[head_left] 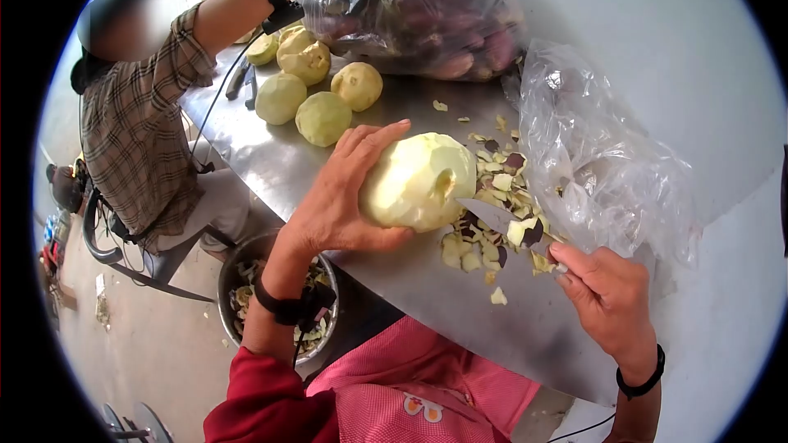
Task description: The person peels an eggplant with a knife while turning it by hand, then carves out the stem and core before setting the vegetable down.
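My left hand (341,197) is wrapped round a large, pale peeled eggplant (410,184), fingers over its top and thumb along its lower side. A small brown-edged hollow shows on its right side. In my right hand (606,295) is a knife (487,212), gripped by the handle, which the fingers mostly hide. The blade points left, its tip right at the eggplant near the hollow. A piece of peel (525,232), pale with a dark purple patch, lies over the blade. Beneath and behind the knife, purple and pale peelings (468,254) are scattered on the metal table (394,279).
Several peeled eggplants (324,119) and knives (238,80) lie at the far left. Behind them stands a clear bag of purple eggplants (443,25), with a co-worker's arm (238,8) reaching over. A crumpled plastic bag (595,156) lies right. A metal bowl (223,299) of peelings sits below the table edge.
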`<state>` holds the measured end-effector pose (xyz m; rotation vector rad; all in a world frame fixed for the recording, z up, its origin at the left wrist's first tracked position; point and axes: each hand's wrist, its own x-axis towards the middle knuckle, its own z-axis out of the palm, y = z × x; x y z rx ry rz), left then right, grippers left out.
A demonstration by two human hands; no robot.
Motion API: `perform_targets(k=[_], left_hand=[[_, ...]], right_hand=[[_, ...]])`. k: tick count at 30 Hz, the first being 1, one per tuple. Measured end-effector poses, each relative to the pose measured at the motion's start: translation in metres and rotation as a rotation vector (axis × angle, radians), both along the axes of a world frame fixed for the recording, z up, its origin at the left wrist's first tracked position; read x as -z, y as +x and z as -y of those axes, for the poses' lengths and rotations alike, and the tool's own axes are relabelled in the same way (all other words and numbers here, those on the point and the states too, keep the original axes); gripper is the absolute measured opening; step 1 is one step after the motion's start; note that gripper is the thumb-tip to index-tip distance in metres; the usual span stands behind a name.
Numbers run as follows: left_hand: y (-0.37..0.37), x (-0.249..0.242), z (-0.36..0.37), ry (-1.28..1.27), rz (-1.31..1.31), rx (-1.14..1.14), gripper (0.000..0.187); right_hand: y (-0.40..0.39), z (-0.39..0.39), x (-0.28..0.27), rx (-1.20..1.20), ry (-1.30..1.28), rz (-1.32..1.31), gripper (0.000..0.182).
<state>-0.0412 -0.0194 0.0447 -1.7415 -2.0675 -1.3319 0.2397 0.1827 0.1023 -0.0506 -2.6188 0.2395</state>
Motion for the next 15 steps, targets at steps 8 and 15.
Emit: perform_targets(k=[8, 15], left_hand=[[-0.008, 0.003, -0.004, -0.018, -0.073, -0.042, 0.107], [-0.003, -0.005, -0.008, -0.021, 0.001, -0.021, 0.103]], right_hand=[[-0.008, 0.016, -0.016, 0.038, 0.167, 0.029, 0.048], [-0.011, 0.036, -0.042, 0.082, 0.354, 0.101, 0.051]])
